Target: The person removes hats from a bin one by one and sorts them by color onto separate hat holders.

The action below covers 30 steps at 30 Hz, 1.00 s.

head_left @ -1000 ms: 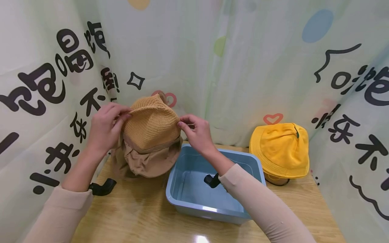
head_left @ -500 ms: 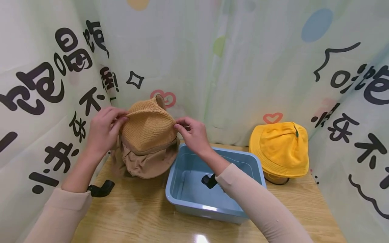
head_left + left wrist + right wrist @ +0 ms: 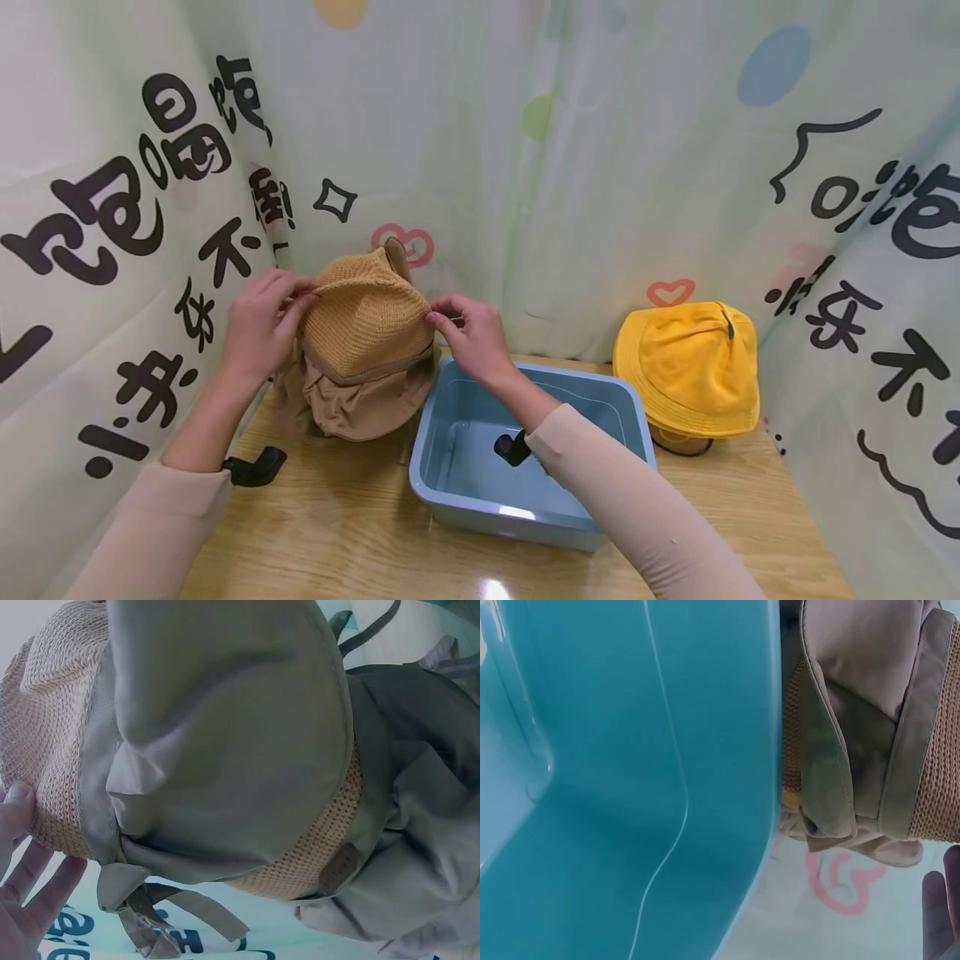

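Observation:
In the head view, a sun hat with a tan woven crown (image 3: 363, 321) and a brown cloth brim (image 3: 360, 408) is on the left. My left hand (image 3: 262, 321) pinches the crown's left edge and my right hand (image 3: 474, 342) pinches its right edge. The left wrist view shows the wide folded brim (image 3: 232, 742) and a knotted cloth tie (image 3: 139, 900). Below the brim, a second woven hat (image 3: 319, 855) with a brown label overlaps more cloth. Fingers of my right hand (image 3: 941, 907) show at the right wrist view's corner, beside the crown.
A blue plastic bin (image 3: 517, 527) stands on the wooden table (image 3: 330, 533), right beside the brown brim. A yellow bucket hat (image 3: 690, 367) sits at the back right. Printed curtains (image 3: 450, 125) close off the back and both sides.
Both hands and the woven hat have shifted slightly left and down. Both pinches hold as before. The bin and yellow hat stay in place.

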Tool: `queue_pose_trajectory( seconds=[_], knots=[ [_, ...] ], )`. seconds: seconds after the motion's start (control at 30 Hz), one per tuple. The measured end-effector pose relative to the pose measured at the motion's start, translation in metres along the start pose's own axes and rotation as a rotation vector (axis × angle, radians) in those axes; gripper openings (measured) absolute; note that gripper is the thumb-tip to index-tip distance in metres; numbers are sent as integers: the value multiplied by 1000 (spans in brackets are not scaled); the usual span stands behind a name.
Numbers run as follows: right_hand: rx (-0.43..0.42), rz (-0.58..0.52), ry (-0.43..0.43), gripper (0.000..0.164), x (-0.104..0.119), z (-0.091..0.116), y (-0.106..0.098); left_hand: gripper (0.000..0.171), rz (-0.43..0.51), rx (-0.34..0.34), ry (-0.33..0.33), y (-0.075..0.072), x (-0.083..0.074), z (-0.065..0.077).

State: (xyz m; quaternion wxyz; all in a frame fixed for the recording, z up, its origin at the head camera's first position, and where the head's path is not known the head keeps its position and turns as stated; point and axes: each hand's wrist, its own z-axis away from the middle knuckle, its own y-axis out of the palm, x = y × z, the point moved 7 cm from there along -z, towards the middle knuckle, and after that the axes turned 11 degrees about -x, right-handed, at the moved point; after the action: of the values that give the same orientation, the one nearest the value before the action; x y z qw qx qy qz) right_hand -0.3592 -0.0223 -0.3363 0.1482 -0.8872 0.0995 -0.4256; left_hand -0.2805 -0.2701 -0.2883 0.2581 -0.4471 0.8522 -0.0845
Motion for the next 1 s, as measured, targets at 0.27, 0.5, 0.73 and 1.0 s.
queue_pose_trajectory(
  seconds=[0.27,0.5,0.73,1.0],
  knots=[
    [25,60,13,13,-7,3,8,11,-1,8,-5,4,7,5],
    [42,90,28,15,-11,4,16,11,-4,15,-19,6,16,8],
    [50,128,33,15,-15,1,24,12,-18,42,-57,9,25,12],
    [58,171,38,17,-17,-2,34,12,-38,52,-88,14,37,17]
  ],
)
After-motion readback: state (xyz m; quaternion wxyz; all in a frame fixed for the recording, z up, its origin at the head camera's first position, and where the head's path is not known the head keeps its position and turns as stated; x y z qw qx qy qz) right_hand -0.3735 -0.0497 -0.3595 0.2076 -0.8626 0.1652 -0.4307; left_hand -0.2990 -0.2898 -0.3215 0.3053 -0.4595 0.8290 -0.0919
